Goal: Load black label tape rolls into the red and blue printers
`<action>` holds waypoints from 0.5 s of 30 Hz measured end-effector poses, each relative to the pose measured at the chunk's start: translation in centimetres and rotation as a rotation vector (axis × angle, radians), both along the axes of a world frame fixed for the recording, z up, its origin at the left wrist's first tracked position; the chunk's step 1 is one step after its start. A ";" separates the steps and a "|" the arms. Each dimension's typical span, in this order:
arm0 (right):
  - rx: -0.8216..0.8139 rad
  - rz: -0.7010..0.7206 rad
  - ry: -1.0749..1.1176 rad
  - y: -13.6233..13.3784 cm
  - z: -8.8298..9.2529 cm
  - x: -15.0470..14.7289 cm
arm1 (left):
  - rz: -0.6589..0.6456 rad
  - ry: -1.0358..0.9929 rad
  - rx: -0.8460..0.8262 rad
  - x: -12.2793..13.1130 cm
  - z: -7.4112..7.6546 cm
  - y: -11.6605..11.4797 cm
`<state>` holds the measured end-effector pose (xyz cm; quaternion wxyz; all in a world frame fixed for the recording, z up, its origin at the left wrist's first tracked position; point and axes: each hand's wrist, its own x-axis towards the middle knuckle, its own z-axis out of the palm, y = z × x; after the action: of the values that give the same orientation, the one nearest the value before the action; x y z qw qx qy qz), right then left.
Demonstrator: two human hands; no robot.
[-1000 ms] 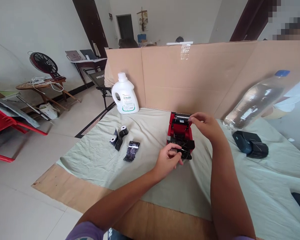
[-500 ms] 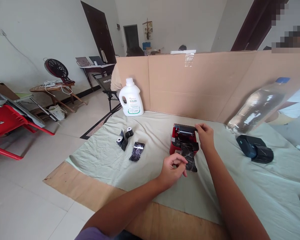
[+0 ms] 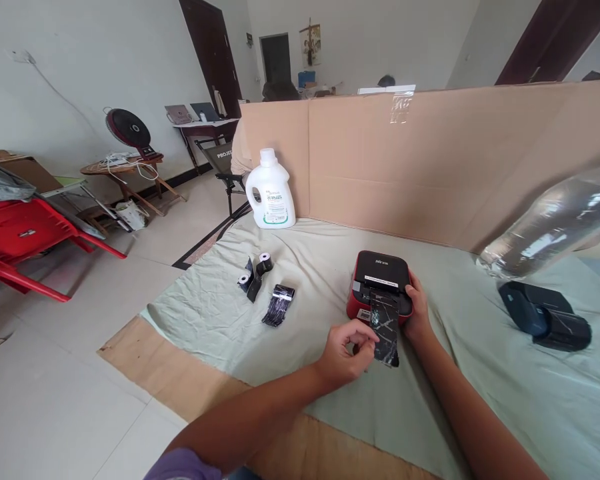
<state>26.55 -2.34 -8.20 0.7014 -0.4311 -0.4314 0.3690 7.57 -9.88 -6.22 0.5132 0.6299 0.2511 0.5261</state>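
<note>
A small red and black label printer (image 3: 383, 279) sits on the pale green cloth (image 3: 310, 267), its black lid down. A strip of black marbled label paper (image 3: 386, 330) hangs out of its front slot. My left hand (image 3: 345, 352) pinches the lower left edge of that strip. My right hand (image 3: 417, 308) rests against the printer's right side, fingers curled round its corner. Two small paper rolls (image 3: 256, 272) and a loose black strip (image 3: 279, 305) lie to the left.
A white detergent jug (image 3: 271, 192) stands at the back left by the cardboard wall (image 3: 430, 160). A clear plastic bottle (image 3: 555, 227) leans at the right above a dark blue and black device (image 3: 545, 315). Red chair and fan stand on the floor at left.
The printer's lid, open a second ago, is now down. My right hand moved from the raised lid to the printer's right side. My left hand kept hold of the paper strip, now drawn further out.
</note>
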 end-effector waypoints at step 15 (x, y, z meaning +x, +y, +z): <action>0.003 -0.008 0.026 0.0 -1.4 0.7 | 0.262 0.628 0.153 -0.9 1.8 6.6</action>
<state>27.25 -2.36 -9.64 0.7089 -0.4271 -0.4212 0.3710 6.63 -3.25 -4.46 0.2903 0.7603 0.4351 0.3852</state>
